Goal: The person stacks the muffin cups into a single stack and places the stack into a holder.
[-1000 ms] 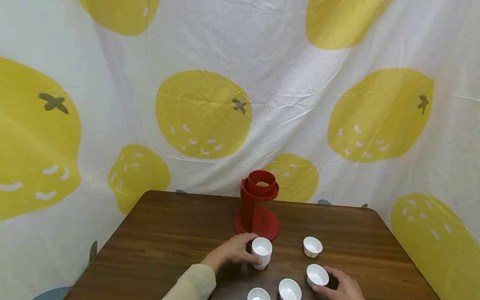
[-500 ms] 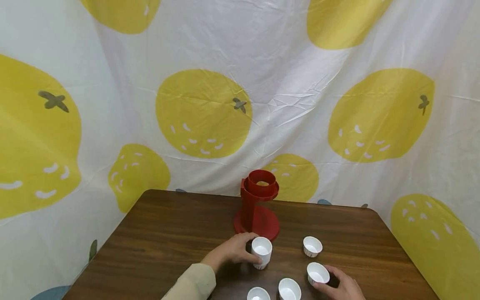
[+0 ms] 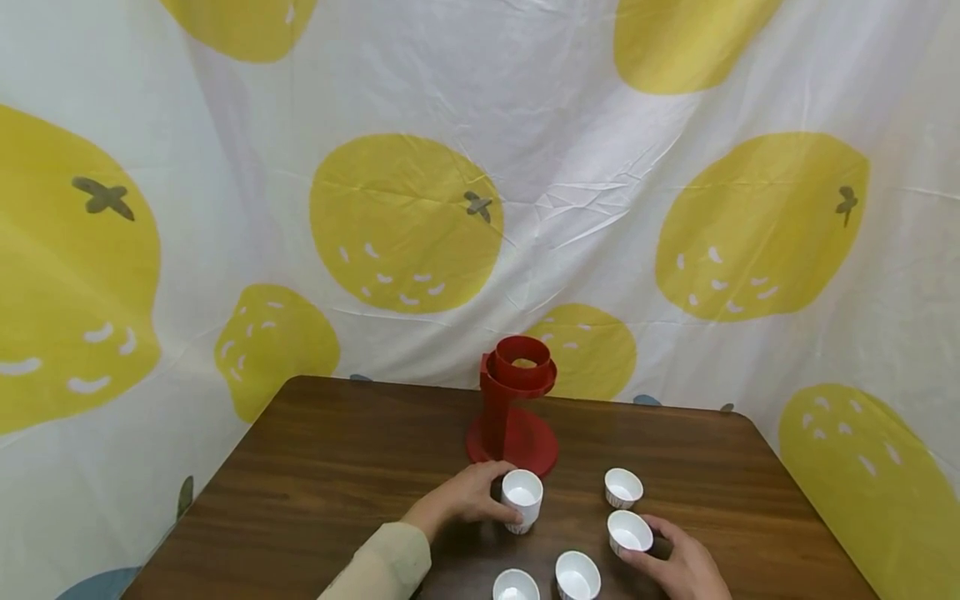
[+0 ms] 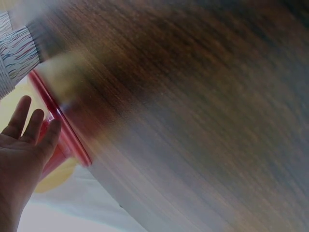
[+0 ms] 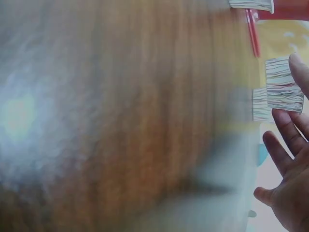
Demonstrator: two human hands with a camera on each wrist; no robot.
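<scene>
My left hand (image 3: 474,498) holds a short stack of white paper baking cups (image 3: 522,498), thumb on the near side and fingers on the far side. In the left wrist view the stack (image 4: 18,52) shows wavy coloured lines, and the other fingers are spread. A single baking cup (image 3: 629,532) is pinched by my right hand (image 3: 678,560) between thumb and fingers. The right wrist view shows this cup (image 5: 285,84) raised off the table, with another cup (image 5: 260,104) behind it. That other cup (image 3: 623,487) stands on the table just beyond.
Two more baking cups stand near the front, a left one (image 3: 516,586) and a right one (image 3: 577,575). Behind the stack rises a red stand (image 3: 517,400) with a ring on top and a round base. A lemon-print cloth (image 3: 570,250) hangs behind the brown table (image 3: 360,442).
My right hand has lifted its cup and moved it slightly away from me and leftward. My left hand stays with the stack in nearly the same place.
</scene>
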